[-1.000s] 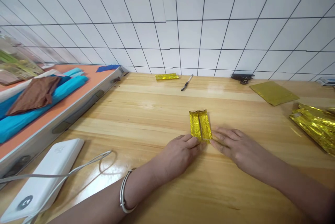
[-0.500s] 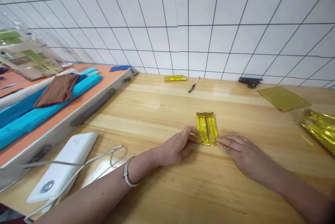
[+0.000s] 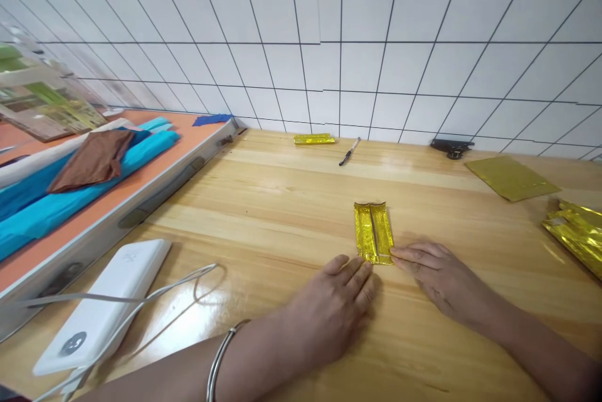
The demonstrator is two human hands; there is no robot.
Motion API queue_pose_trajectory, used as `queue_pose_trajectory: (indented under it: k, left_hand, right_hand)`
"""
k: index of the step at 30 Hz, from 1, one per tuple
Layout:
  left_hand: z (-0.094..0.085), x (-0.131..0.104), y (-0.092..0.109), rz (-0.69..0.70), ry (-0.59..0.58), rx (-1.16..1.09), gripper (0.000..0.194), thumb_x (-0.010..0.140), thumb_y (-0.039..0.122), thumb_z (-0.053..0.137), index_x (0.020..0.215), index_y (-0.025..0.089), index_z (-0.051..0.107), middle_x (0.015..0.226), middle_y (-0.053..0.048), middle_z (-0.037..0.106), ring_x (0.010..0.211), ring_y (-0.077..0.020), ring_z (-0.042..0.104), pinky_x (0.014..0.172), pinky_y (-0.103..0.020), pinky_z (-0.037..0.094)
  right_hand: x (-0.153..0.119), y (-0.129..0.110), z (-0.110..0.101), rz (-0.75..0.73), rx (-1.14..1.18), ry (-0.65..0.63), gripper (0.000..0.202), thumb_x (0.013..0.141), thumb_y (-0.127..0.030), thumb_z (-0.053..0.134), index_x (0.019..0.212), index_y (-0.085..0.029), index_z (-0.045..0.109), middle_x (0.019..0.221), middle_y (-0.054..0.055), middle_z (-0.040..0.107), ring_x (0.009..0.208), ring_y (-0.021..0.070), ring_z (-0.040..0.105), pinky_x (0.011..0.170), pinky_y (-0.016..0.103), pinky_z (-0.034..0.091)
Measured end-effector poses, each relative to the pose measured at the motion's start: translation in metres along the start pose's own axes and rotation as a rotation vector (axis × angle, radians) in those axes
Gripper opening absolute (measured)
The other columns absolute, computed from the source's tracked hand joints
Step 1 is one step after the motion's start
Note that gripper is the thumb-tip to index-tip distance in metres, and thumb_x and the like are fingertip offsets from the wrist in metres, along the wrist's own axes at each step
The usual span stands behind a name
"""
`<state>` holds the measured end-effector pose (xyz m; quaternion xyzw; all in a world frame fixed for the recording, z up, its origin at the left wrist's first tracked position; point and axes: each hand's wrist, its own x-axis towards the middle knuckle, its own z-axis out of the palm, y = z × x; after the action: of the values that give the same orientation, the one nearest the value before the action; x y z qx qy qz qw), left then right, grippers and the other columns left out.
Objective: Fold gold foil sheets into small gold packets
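Note:
A folded piece of shiny gold foil paper lies flat on the wooden table, its two side flaps meeting along a dark seam down the middle. My right hand grips its lower right corner, thumb and fingers pressed together. Palm down at the lower left of the foil is my left hand, its fingers stretched out and the tips at the bottom edge. A silver bangle circles the left wrist. The underside of the left hand is hidden.
A gold strip, a pen and a black tool lie along the tiled wall. To the right are a gold sheet and crinkled foil. A white power bank with cables and an orange-topped surface occupy the left.
My left hand has turned from a pinch at the foil's lower left side to palm down, lower, with fingers extended at the bottom edge. The right hand stays at its corner.

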<state>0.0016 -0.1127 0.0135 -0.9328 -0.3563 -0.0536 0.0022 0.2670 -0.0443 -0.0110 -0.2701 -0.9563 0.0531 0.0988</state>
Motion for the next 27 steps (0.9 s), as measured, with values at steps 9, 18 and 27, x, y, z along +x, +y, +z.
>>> queue_pose_trajectory:
  k: [9, 18, 27]
  left_hand:
    - [0.003, 0.001, 0.017, 0.054, -0.045, 0.190, 0.057, 0.086, 0.032, 0.041, 0.132, -0.002, 0.039, 0.137, -0.025, 0.039, 0.128, -0.0357, 0.038, 0.100, -0.044, 0.031]
    - [-0.006, 0.002, -0.015, -0.141, 0.102, -0.239, 0.027, 0.088, 0.017, 0.043, 0.111, 0.018, 0.058, 0.110, -0.006, 0.063, 0.102, -0.0189, 0.056, 0.089, -0.034, 0.039]
    - [0.013, 0.027, -0.036, -0.562, 0.236, -0.682, 0.010, 0.075, 0.017, 0.064, 0.082, 0.022, 0.069, 0.086, -0.003, 0.057, 0.087, -0.0170, 0.053, 0.081, -0.032, 0.043]
  right_hand:
    - [0.014, -0.024, 0.000, 0.101, -0.076, -0.037, 0.049, 0.087, -0.030, 0.051, 0.135, -0.026, 0.043, 0.116, 0.009, 0.059, 0.102, 0.0252, 0.050, 0.086, 0.046, 0.043]
    - [0.014, -0.026, 0.002, 0.114, -0.088, -0.029, 0.050, 0.086, -0.033, 0.053, 0.135, -0.030, 0.042, 0.116, 0.010, 0.056, 0.103, 0.0275, 0.046, 0.084, 0.046, 0.042]
    - [0.015, -0.026, 0.005, 0.115, -0.096, 0.006, 0.047, 0.085, -0.033, 0.053, 0.132, -0.029, 0.047, 0.118, 0.010, 0.056, 0.103, 0.0268, 0.048, 0.084, 0.045, 0.042]
